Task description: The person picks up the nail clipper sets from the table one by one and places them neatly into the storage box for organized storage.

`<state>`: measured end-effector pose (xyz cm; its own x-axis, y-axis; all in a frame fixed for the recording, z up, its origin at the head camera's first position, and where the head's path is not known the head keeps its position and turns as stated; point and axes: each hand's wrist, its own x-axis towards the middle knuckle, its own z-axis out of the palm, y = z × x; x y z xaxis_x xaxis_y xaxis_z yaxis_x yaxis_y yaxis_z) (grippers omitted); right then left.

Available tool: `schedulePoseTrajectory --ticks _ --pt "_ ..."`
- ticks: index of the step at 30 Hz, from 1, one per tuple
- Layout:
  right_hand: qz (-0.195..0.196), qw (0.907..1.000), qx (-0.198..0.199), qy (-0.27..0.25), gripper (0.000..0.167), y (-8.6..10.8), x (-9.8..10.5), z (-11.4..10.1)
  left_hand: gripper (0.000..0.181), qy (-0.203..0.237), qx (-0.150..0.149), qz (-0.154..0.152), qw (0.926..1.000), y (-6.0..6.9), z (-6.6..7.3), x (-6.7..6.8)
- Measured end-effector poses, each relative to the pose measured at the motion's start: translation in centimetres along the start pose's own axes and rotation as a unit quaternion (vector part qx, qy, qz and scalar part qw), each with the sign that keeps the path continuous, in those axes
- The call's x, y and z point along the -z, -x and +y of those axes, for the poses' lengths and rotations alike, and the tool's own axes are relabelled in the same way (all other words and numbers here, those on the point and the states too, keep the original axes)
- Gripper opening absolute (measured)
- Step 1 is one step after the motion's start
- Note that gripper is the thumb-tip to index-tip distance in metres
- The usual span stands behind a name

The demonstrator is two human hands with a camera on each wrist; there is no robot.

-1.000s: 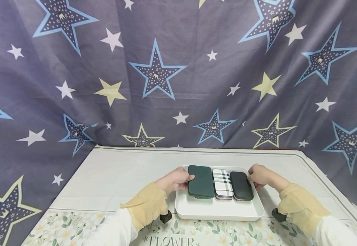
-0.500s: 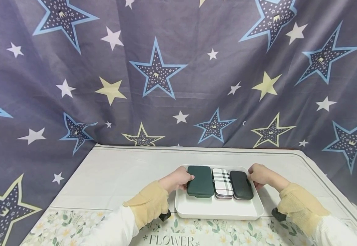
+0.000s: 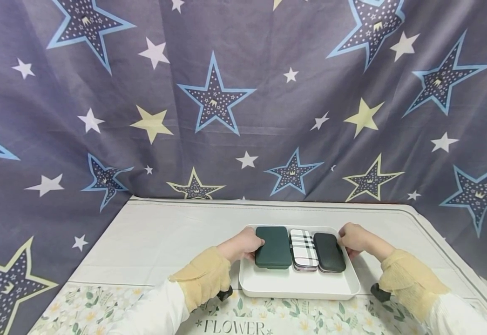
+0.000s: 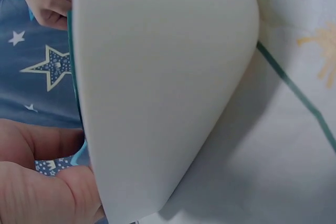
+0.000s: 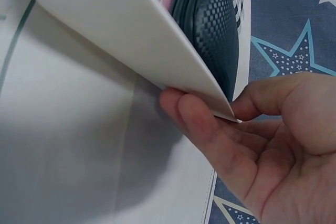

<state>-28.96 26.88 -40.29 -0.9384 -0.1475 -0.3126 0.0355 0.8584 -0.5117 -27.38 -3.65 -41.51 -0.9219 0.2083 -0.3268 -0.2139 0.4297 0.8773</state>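
A white tray [image 3: 298,288] stands on the table with a row of flat cases along its back. At its left end lies a dark green case [image 3: 273,246] on top of another green item, mostly covered. My left hand [image 3: 243,244] reaches over the left rim and holds the green case's left edge, the thumb lying against its side. A white plaid case [image 3: 304,249] and a black textured case [image 3: 329,252] sit to the right, each on a stack. My right hand [image 5: 268,140] pinches the tray's right rim, thumb inside and fingers outside.
The table's cover [image 3: 176,232] is pale, with a floral front strip [image 3: 97,302] lettered "FLOWER". A grey star-patterned curtain [image 3: 243,116] hangs behind the table and at its sides. The tray's front part is bare white.
The green case has shifted slightly left and settled squarely over the item beneath, with my left hand on it. My right hand stays on the tray's rim.
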Motion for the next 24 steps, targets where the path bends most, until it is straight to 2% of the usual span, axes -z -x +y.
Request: schedulePoseTrajectory --ticks 5,11,16,19,21,24 --pt "-0.001 1.0 0.0 -0.002 0.033 0.0 0.0 0.1 0.041 -0.011 0.002 -0.007 0.9999 -0.1 0.1 -0.1" --pt "-0.002 0.9999 -0.007 -0.013 0.04 0.0 0.1 0.3 0.042 -0.028 0.004 -0.011 0.9995 0.5 0.7 0.2" --pt "-0.004 0.9998 -0.005 -0.019 0.043 0.5 0.8 0.2 0.043 -0.035 0.004 -0.02 0.9992 0.7 1.1 0.5" --pt "0.009 0.9999 0.013 0.003 0.047 1.2 1.6 -0.3 0.051 -0.046 -0.003 -0.034 0.9983 0.9 1.4 0.7" --pt "0.026 0.9984 0.04 0.031 0.048 1.7 2.3 -0.6 0.055 -0.052 -0.005 -0.039 0.9979 1.3 1.7 1.0" --pt "0.065 0.9901 0.088 0.088 0.049 2.4 3.2 -1.0 0.063 -0.07 -0.01 -0.04 0.9967 2.1 2.3 1.5"
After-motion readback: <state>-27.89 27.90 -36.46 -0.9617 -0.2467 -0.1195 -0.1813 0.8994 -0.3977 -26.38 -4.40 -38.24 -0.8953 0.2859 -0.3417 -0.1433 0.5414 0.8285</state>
